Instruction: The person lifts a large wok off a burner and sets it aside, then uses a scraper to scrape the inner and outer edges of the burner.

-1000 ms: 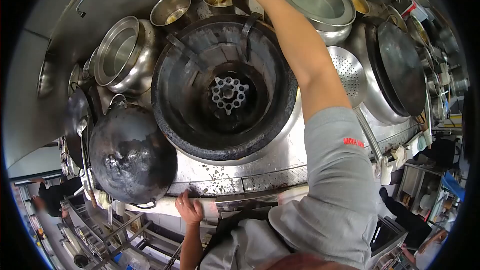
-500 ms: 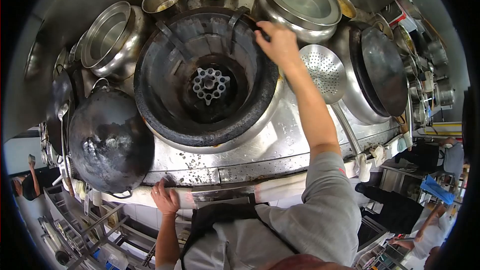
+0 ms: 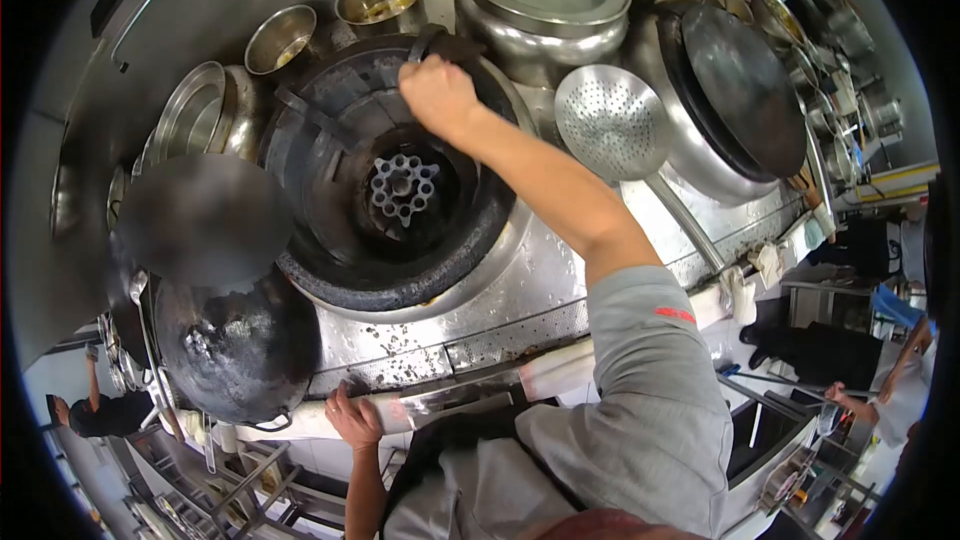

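The widest thing is the steel worktop [image 3: 520, 285], and set into it is the heavy, thick-walled burner ring [image 3: 400, 298], surely rigid and too massive to shift by hand. Along its upper side, just by the right hand [image 3: 438, 95], is a dark bracket [image 3: 428, 38] over the rim; it looks like stiff iron, rough rather than slippery, perhaps hot, and best taken by its hooked upper end. An upturned dark wok [image 3: 240, 350] leans close on the left, probably weighty and smooth, with its loop handle the surest hold. A blurred dark oval [image 3: 200, 220] overlaps its upper part; what it is cannot be told. On the right, a large dark pan [image 3: 745, 90] and a bulging steel pot [image 3: 545, 48] hem in the reach, with the perforated strainer [image 3: 612, 125] between them and the burner, its long handle slanting towards the front edge. Two smaller steel bowls, one [image 3: 400, 22] nearer the bracket and one [image 3: 303, 54] farther left, contain liquid or scraps that could spill if knocked. The right fingers are clenched; whether they pinch anything is hidden. The left hand [image 3: 352, 422] rests at the front edge, its fingers loosely spread, gripping nothing visible.
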